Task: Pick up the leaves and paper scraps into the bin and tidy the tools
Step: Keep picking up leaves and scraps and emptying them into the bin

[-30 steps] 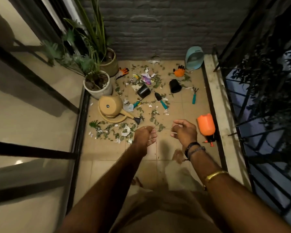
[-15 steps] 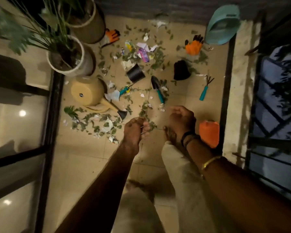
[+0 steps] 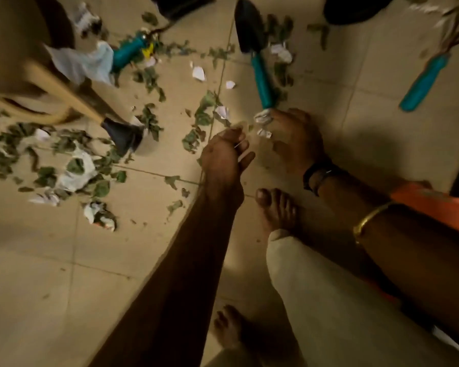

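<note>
Head view: trowel (image 3: 255, 49) lengthwise, blade far, handle end at right hand (image 3: 294, 140), fingers (image 3: 282, 120) pinched on paper scrap (image 3: 262, 118).

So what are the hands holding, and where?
The right hand pinches a crumpled paper scrap by its near end. The left hand is curled; what it holds cannot be told.

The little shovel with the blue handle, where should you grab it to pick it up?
Grab the shovel by its round blue handle, coming in from the near end. That end points toward the right hand, which is close by. The black scoop lies at the far end, among leaves.
</note>
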